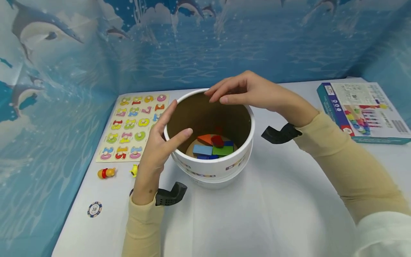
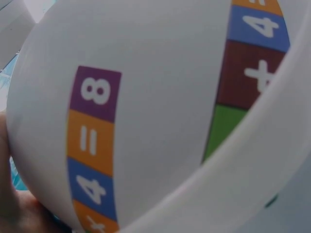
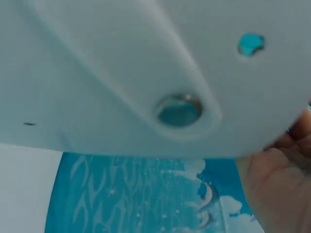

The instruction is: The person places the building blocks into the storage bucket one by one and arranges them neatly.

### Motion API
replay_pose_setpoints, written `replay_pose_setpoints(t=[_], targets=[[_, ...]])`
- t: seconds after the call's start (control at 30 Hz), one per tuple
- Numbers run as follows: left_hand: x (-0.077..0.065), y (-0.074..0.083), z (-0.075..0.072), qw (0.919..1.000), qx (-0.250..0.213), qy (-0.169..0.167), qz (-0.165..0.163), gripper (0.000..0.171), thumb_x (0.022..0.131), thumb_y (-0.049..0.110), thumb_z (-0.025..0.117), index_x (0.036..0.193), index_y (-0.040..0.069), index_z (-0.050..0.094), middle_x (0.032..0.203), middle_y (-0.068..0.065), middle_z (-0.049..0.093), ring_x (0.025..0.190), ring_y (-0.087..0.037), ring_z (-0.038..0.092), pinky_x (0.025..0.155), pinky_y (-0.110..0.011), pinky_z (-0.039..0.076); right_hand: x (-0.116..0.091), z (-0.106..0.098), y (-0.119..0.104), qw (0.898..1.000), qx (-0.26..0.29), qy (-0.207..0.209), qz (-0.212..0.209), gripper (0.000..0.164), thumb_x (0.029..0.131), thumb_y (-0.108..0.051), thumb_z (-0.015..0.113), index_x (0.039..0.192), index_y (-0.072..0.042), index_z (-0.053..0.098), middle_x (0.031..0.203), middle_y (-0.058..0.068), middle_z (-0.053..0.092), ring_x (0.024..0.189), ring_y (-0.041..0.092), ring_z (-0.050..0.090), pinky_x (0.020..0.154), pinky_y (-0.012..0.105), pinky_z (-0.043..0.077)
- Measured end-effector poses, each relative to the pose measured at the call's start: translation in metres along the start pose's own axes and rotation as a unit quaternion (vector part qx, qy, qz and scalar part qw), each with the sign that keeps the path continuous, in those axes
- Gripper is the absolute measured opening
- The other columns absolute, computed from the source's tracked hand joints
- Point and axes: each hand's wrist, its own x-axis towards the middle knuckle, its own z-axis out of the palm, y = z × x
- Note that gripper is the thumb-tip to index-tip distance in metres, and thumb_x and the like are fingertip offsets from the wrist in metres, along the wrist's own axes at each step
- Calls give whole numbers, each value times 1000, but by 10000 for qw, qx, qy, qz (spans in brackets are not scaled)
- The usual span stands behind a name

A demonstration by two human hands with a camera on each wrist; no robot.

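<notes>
A white bucket (image 1: 210, 167) with coloured number strips round its wall stands on the table. Inside lie several wooden blocks, among them a light blue block (image 1: 202, 150), a green block (image 1: 223, 150) and a red block (image 1: 217, 141). My left hand (image 1: 160, 142) holds the bucket's left rim, its thumb over the inside and its fingers along the outside. At the far right rim my right hand (image 1: 242, 91) arches above the opening with loosely bent fingers and nothing visible between them. In the right wrist view, that hand (image 3: 279, 182) appears beside the bucket wall (image 3: 112, 111), which has holes.
Left of the bucket lies a number puzzle board (image 1: 128, 130). Nearer are a small orange-and-red figure (image 1: 106, 173), a yellow toy (image 1: 133, 170) partly behind my left arm, and a round chip (image 1: 94, 209). A toy box (image 1: 366, 110) sits at the right; a sea-print curtain (image 1: 224, 46) hangs behind.
</notes>
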Motion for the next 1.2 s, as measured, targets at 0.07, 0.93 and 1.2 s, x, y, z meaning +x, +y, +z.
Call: replay_pose_setpoints(t=[0.07,0.93,1.2], targets=[[0,0,0,10000,24,24,-12,73,78,22,67,140,16,28,142,3,27,128,-20,24,101,-49,23,-11,-2,2,9982,295,524,48,23,89,-10,52,107,-3,63,122,7,54,120,20,41,95,34,38],[-1,-1,-1,9998,191,77,52,75,77,24,68,140,12,28,143,4,27,130,-16,22,103,-48,21,-121,-38,207,8416,-1734,3378,3841,59,85,-8,50,139,-4,25,138,28,23,125,44,23,99,54,23],[0,-1,-1,9998,157,16,76,77,76,27,69,140,13,28,142,5,27,129,-17,23,103,-48,22,-118,-23,193,8639,-648,3343,3711,54,90,-21,50,139,-12,30,140,19,26,127,36,25,99,48,28]])
